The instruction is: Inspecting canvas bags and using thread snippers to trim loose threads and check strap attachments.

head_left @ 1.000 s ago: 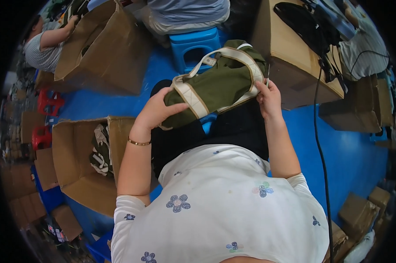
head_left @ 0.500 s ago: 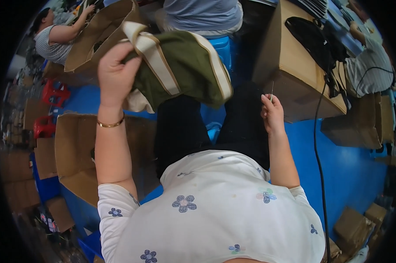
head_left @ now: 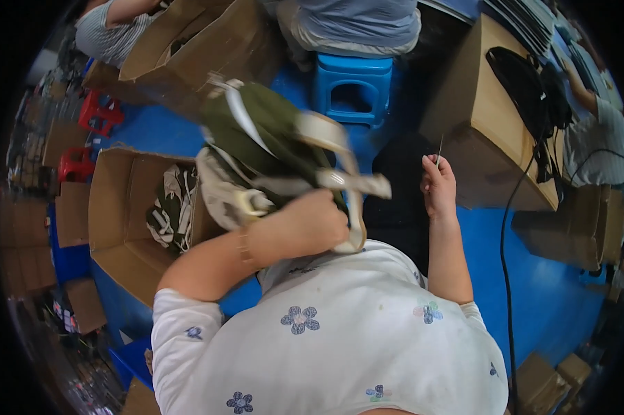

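Observation:
My left hand (head_left: 301, 225) is closed on an olive-green canvas bag (head_left: 267, 149) with cream straps and trim, and holds it over my lap. The bag is smeared by motion; its straps hang loose around my fingers, whose tips are mostly hidden. Off to the right, my right hand (head_left: 438, 187) pinches a thin pointed tool (head_left: 440, 149), its tip sticking up from the fingers. The tool's exact kind is too small to make out.
An open cardboard box (head_left: 115, 207) at my left holds green-and-cream bags (head_left: 173, 211). A tall carton (head_left: 464, 117) with a black bag (head_left: 519, 86) on it stands right, and a black cable (head_left: 503, 270) runs down. Ahead, a person sits on a blue stool (head_left: 353, 90).
My left hand has come down and toward my body, turning the bag so its straps now point right. The right hand keeps its pinch on the tool. The view has shifted slightly.

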`<state>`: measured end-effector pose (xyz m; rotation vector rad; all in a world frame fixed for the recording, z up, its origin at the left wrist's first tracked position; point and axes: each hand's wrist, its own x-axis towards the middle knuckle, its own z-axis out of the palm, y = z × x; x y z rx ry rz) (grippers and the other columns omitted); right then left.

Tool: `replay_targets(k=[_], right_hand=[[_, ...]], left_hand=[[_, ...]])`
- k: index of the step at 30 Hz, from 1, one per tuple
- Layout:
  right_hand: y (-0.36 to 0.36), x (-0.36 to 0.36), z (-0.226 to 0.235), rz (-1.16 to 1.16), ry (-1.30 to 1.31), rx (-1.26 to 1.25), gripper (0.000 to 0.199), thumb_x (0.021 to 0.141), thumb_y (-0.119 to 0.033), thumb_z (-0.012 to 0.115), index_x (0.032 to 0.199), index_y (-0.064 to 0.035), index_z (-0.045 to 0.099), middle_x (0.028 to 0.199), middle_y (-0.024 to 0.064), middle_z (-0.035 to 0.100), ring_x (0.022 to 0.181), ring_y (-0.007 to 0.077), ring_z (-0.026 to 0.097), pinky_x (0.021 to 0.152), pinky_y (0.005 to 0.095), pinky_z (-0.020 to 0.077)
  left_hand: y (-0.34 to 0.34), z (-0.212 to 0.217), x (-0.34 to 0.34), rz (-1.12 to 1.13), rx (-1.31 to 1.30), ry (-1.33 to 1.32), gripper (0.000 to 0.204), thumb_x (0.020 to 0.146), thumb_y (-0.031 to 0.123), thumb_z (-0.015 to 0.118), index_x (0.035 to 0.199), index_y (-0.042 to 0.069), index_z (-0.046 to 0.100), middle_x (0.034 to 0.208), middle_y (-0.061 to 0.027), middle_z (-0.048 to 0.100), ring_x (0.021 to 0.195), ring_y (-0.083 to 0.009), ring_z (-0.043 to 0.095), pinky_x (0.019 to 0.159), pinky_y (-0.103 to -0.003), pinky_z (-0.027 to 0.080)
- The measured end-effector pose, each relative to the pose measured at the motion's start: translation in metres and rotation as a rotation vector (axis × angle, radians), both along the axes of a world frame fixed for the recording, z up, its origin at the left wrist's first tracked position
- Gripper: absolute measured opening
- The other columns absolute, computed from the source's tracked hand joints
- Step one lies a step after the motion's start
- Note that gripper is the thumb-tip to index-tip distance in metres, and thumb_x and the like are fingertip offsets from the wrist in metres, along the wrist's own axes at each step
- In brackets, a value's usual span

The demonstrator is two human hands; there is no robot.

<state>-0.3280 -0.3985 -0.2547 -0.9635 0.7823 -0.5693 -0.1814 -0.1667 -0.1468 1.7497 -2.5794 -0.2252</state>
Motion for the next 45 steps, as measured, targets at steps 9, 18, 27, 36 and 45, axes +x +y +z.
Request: replay_targets(k=[9, 18, 27, 36, 45], right_hand=[[0.049, 0.047, 0.002, 0.214, 0.041, -0.153, 0.013, 0.082, -0.013, 0.065, 0.087, -0.0079, 0.054, 0.094, 0.0032, 0.064, 0.053, 0.0019, 0.043, 0.042, 0.0169, 0.032], [0.095, 0.065, -0.043, 0.222, 0.161, -0.154, 0.023, 0.08, -0.015, 0.067, 0.093, -0.0051, 0.051, 0.068, -0.001, 0.051, 0.049, 0.0057, 0.044, 0.042, 0.0209, 0.0345], [0.097, 0.061, -0.061, 0.154, 0.177, -0.057, 0.022, 0.08, -0.014, 0.066, 0.094, -0.0085, 0.049, 0.074, -0.0021, 0.051, 0.056, 0.006, 0.045, 0.045, 0.0205, 0.0358], [0.095, 0.053, -0.073, 0.101, 0.208, -0.038, 0.022, 0.08, -0.011, 0.063, 0.096, -0.0085, 0.049, 0.073, -0.0013, 0.05, 0.056, 0.0065, 0.044, 0.045, 0.0212, 0.0355], [0.092, 0.053, -0.078, 0.108, 0.224, -0.026, 0.02, 0.083, -0.012, 0.06, 0.1, -0.0084, 0.05, 0.074, -0.0001, 0.052, 0.053, 0.007, 0.043, 0.044, 0.0214, 0.0355]], left_hand=[[-0.007, -0.1, -0.029, 0.411, 0.212, 0.571, 0.027, 0.067, 0.007, 0.055, 0.093, 0.011, 0.061, 0.082, -0.0088, 0.061, 0.083, -0.0275, 0.06, 0.07, -0.037, 0.045], [0.033, -0.075, -0.021, 0.789, 0.071, 1.168, 0.027, 0.076, 0.014, 0.067, 0.1, 0.005, 0.059, 0.088, -0.0084, 0.053, 0.079, -0.0158, 0.055, 0.071, -0.027, 0.047], [0.059, -0.125, 0.049, 1.585, -0.375, 1.056, 0.035, 0.084, 0.005, 0.055, 0.118, 0.001, 0.048, 0.101, -0.0134, 0.054, 0.084, -0.0194, 0.055, 0.078, -0.031, 0.051], [0.048, -0.083, -0.002, 0.705, 0.258, 0.317, 0.032, 0.082, 0.017, 0.056, 0.111, 0.003, 0.055, 0.118, -0.0115, 0.055, 0.105, -0.0313, 0.049, 0.093, -0.041, 0.04], [0.091, -0.012, -0.028, 0.894, 0.244, 0.502, 0.041, 0.074, 0.015, 0.066, 0.111, 0.002, 0.055, 0.116, -0.012, 0.056, 0.115, -0.029, 0.046, 0.098, -0.038, 0.036]])
